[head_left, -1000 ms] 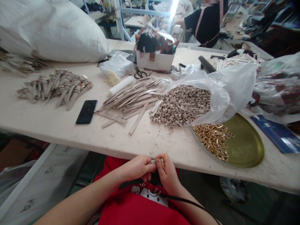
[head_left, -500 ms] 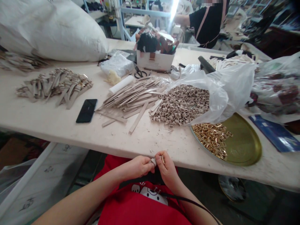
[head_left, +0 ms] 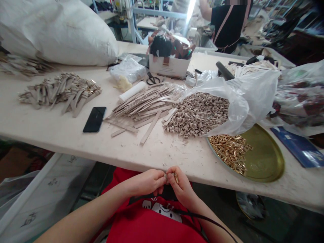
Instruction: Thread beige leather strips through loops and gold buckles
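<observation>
At the table's front edge my left hand (head_left: 154, 180) and my right hand (head_left: 179, 185) meet, fingers closed. A gold metal buckle (head_left: 176, 177) shows between the fingers of my right hand. A small bit of beige strap (head_left: 166, 179) is pinched by my left fingertips, touching the right ones; most of it is hidden. Past the hands lie a heap of beige strips (head_left: 146, 104) and a pile of small beige strap loops (head_left: 197, 113). Many gold buckles (head_left: 229, 152) fill the left part of an olive round tray (head_left: 268, 155).
Finished-looking straps with buckles (head_left: 60, 91) lie at left beside a phone (head_left: 95, 119). Behind are a white sack (head_left: 63, 33), scissors (head_left: 153, 79) and a full white box (head_left: 169, 67). Clear plastic bag (head_left: 253, 98) partly covers the loops. A person (head_left: 226, 27) stands across the table.
My left hand has turned, its fingers now stretched further over the strap, which is mostly covered. My right hand has dropped slightly. The person across the table has moved an arm.
</observation>
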Demonstrator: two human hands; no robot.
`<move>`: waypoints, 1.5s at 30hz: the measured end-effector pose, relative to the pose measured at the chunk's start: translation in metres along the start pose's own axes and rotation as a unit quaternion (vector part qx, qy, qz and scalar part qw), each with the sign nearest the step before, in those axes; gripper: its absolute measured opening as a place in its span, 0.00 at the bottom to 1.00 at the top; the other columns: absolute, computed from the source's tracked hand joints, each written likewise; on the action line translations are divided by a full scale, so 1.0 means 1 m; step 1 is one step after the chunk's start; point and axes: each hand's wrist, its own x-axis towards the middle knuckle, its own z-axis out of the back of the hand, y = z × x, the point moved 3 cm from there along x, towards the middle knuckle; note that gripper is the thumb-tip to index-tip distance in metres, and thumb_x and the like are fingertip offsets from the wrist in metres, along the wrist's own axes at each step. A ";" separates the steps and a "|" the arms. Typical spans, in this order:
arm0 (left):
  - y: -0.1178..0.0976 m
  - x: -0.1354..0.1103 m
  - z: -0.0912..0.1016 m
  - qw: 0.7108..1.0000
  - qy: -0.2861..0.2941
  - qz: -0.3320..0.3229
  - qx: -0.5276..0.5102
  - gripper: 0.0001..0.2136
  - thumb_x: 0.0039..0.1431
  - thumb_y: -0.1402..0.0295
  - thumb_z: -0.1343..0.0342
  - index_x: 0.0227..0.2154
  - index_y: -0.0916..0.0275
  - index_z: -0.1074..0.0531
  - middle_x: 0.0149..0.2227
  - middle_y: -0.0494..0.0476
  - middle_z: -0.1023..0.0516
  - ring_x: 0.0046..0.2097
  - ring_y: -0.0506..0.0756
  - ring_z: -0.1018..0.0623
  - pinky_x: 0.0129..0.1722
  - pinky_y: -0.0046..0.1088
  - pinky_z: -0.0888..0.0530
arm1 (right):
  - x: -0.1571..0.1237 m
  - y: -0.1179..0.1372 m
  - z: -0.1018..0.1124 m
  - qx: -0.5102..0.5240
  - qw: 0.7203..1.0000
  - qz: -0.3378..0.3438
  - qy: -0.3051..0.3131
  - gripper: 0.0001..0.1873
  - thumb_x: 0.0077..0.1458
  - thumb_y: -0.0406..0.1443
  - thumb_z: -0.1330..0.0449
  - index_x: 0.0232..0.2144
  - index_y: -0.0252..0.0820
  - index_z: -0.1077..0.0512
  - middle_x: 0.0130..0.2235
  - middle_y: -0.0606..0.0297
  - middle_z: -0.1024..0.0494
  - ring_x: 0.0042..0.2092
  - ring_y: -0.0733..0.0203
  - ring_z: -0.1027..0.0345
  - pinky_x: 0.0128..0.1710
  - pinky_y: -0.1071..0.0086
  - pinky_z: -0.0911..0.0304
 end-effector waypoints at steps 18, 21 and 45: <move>-0.022 0.040 0.099 0.869 -0.313 0.048 0.380 0.15 0.58 0.58 0.57 0.36 0.61 0.29 0.39 0.57 0.25 0.41 0.55 0.27 0.38 0.27 0.34 | 0.056 -0.005 0.064 -0.405 0.890 0.058 -0.200 0.15 0.58 0.39 0.57 0.37 0.40 0.33 0.32 0.58 0.25 0.34 0.55 0.32 0.33 0.65 0.40; -0.012 0.047 0.131 0.842 -0.368 0.105 0.379 0.14 0.57 0.62 0.53 0.39 0.67 0.31 0.42 0.66 0.27 0.44 0.60 0.28 0.39 0.32 0.33 | 0.066 -0.012 0.072 -0.457 0.859 0.068 -0.219 0.17 0.57 0.42 0.55 0.39 0.38 0.33 0.36 0.55 0.26 0.37 0.53 0.33 0.36 0.63 0.40; -0.024 -0.013 0.010 0.936 -0.212 -0.060 -0.274 0.12 0.56 0.60 0.54 0.30 0.64 0.35 0.31 0.56 0.25 0.29 0.50 0.25 0.29 0.25 0.29 | 0.035 0.035 0.026 0.104 0.990 0.005 -0.091 0.14 0.51 0.46 0.46 0.26 0.41 0.37 0.20 0.72 0.37 0.22 0.69 0.45 0.22 0.73 0.47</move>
